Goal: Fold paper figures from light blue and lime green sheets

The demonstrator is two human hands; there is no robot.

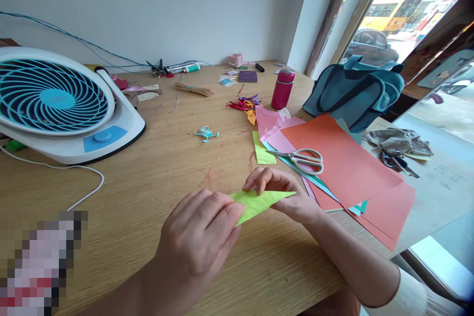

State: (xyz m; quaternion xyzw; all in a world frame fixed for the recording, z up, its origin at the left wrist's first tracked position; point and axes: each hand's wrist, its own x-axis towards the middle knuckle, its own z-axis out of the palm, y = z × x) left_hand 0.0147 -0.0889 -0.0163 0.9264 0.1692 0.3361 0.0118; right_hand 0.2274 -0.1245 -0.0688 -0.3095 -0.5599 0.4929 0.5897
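Between my two hands is a folded piece of yellow-green paper (259, 202), pointed at its right end and held above the wooden table. My left hand (200, 232) pinches its left end between thumb and fingers. Curled around the far side and right part, my right hand (285, 195) grips the same paper, its fingertips at the upper edge. Beyond the hands lies a small light-blue folded paper figure (206, 133). White-handled scissors (307, 159) rest on a stack of coloured paper sheets (344, 158) to the right, with a yellow-green paper piece (263, 149) at its left edge.
A white and blue fan (59, 103) stands at the left, its white cord on the table. Farther back are a bundle of sticks (193, 89), colourful paper scraps (246, 104) and a magenta bottle (283, 89). A blue bag (355, 91) sits at the right.
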